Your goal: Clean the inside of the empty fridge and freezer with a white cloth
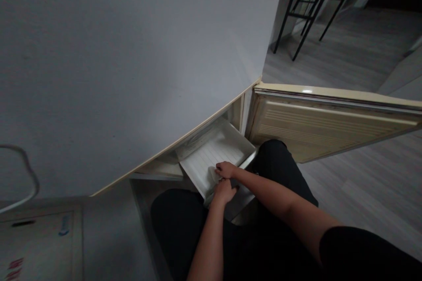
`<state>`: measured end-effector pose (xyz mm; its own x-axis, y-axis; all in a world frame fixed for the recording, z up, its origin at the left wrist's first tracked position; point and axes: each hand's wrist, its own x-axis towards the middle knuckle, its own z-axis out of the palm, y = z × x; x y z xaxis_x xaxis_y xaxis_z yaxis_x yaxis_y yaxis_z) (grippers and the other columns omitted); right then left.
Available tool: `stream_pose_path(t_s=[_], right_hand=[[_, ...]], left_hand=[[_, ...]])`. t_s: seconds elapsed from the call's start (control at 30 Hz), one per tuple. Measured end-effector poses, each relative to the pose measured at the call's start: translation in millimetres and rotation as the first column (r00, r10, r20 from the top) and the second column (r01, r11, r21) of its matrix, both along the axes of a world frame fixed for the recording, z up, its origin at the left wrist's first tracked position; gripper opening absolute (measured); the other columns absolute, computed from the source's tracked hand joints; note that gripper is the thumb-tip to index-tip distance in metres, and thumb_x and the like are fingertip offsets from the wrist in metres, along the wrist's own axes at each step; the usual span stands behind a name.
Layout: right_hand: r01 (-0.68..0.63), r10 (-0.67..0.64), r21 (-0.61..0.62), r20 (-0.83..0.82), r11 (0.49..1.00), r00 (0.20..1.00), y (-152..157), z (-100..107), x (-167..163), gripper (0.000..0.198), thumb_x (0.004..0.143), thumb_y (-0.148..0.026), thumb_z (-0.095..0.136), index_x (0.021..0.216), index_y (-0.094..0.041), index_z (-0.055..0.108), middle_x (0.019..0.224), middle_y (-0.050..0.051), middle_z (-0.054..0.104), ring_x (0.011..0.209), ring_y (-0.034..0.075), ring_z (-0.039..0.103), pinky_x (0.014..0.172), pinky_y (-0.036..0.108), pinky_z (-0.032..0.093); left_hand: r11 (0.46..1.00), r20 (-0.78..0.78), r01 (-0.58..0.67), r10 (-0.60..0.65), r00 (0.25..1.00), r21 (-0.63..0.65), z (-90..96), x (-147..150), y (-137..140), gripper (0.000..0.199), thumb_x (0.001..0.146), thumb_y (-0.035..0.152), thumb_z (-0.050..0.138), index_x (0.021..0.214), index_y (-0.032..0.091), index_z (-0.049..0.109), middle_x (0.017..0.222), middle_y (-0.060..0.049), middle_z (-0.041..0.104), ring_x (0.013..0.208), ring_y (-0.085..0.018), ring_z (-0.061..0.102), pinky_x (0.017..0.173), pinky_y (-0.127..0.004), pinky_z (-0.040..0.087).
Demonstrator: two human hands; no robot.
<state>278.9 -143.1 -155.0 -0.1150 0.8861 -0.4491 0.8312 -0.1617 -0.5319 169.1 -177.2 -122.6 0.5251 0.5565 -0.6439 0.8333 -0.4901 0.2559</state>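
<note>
A shallow white drawer (231, 142) is pulled out of a low fridge or freezer compartment, between my knees. My left hand (224, 190) is closed at the drawer's near edge, with the thumb out to the right. Just beyond it, my right hand (226, 170) reaches over the drawer with its fingers curled together. A pale, crumpled-looking piece (212, 173) lies against the right fingertips; it looks like cloth or tissue, but the dim light hides its kind. The two hands nearly touch.
The compartment door (329, 125) stands open on the right. A large pale panel (148, 52) rises in front of me. A white cable (28, 167) and a printed box or panel (42, 241) are at the left. Behind stands a table with black legs (310, 22).
</note>
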Motion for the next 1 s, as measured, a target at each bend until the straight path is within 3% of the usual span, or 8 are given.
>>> stream_pose_path(t_s=[0.3, 0.53, 0.63, 0.77, 0.9, 1.0], right_hand=[[0.008, -0.008, 0.01, -0.015, 1.0, 1.0, -1, -4, -1, 0.031, 0.101, -0.032, 0.045, 0.11, -0.015, 0.07, 0.114, 0.014, 0.073, 0.101, 0.022, 0.068, 0.075, 0.027, 0.041], [0.071, -0.068, 0.051, -0.052, 0.996, 0.996, -1, -7, -1, 0.027, 0.1, -0.031, 0.046, 0.108, -0.016, 0.068, 0.111, 0.013, 0.073, 0.097, 0.021, 0.066, 0.074, 0.026, 0.039], [0.136, -0.129, 0.096, -0.074, 0.986, 0.989, 1, -7, 2, 0.031, 0.104, -0.032, 0.038, 0.109, -0.016, 0.064, 0.112, 0.012, 0.071, 0.097, 0.018, 0.064, 0.075, 0.025, 0.037], [0.203, -0.189, 0.137, -0.11, 0.97, 0.976, 1, -3, 5, 0.032, 0.107, -0.03, 0.028, 0.11, -0.016, 0.057, 0.107, 0.01, 0.069, 0.092, 0.016, 0.061, 0.073, 0.024, 0.036], [0.174, -0.147, 0.178, -0.156, 0.969, 0.977, -4, 2, -1, 0.025, 0.105, -0.029, 0.031, 0.111, -0.018, 0.053, 0.107, 0.007, 0.067, 0.092, 0.015, 0.059, 0.076, 0.024, 0.037], [0.087, -0.058, 0.194, -0.153, 0.977, 0.986, -12, 2, -8, 0.018, 0.1, -0.029, 0.046, 0.112, -0.018, 0.054, 0.113, 0.008, 0.065, 0.098, 0.017, 0.059, 0.08, 0.025, 0.04]], left_hand=[[0.996, 0.065, -0.085, 0.084, 0.994, 0.016, -8.1, -3, -5, 0.05, 0.088, 0.038, 0.061, 0.127, 0.006, 0.063, 0.133, -0.026, 0.063, 0.127, -0.037, 0.059, 0.106, -0.042, 0.045], [0.962, 0.264, -0.271, 0.266, 0.927, -0.016, -23.2, -6, -7, 0.045, 0.078, 0.032, 0.07, 0.117, 0.01, 0.066, 0.127, -0.024, 0.065, 0.13, -0.037, 0.055, 0.108, -0.045, 0.042], [0.914, 0.413, -0.4, 0.391, 0.822, -0.069, -31.3, -8, 4, 0.032, 0.079, 0.028, 0.067, 0.108, 0.013, 0.069, 0.119, -0.019, 0.067, 0.121, -0.031, 0.062, 0.102, -0.04, 0.047], [0.782, 0.592, -0.601, 0.565, 0.575, -0.163, -37.0, -14, 29, 0.022, 0.083, 0.029, 0.061, 0.101, 0.017, 0.067, 0.103, -0.01, 0.07, 0.105, -0.023, 0.066, 0.094, -0.037, 0.052], [0.649, 0.677, -0.704, 0.658, 0.33, -0.288, -40.2, -28, 42, 0.031, 0.087, 0.045, 0.056, 0.1, 0.019, 0.067, 0.09, -0.006, 0.071, 0.085, -0.02, 0.068, 0.077, -0.033, 0.056], [0.568, 0.693, -0.758, 0.686, 0.22, -0.321, -45.6, -37, 42, 0.03, 0.084, 0.048, 0.059, 0.091, 0.019, 0.066, 0.082, -0.005, 0.07, 0.077, -0.021, 0.067, 0.071, -0.034, 0.056]])
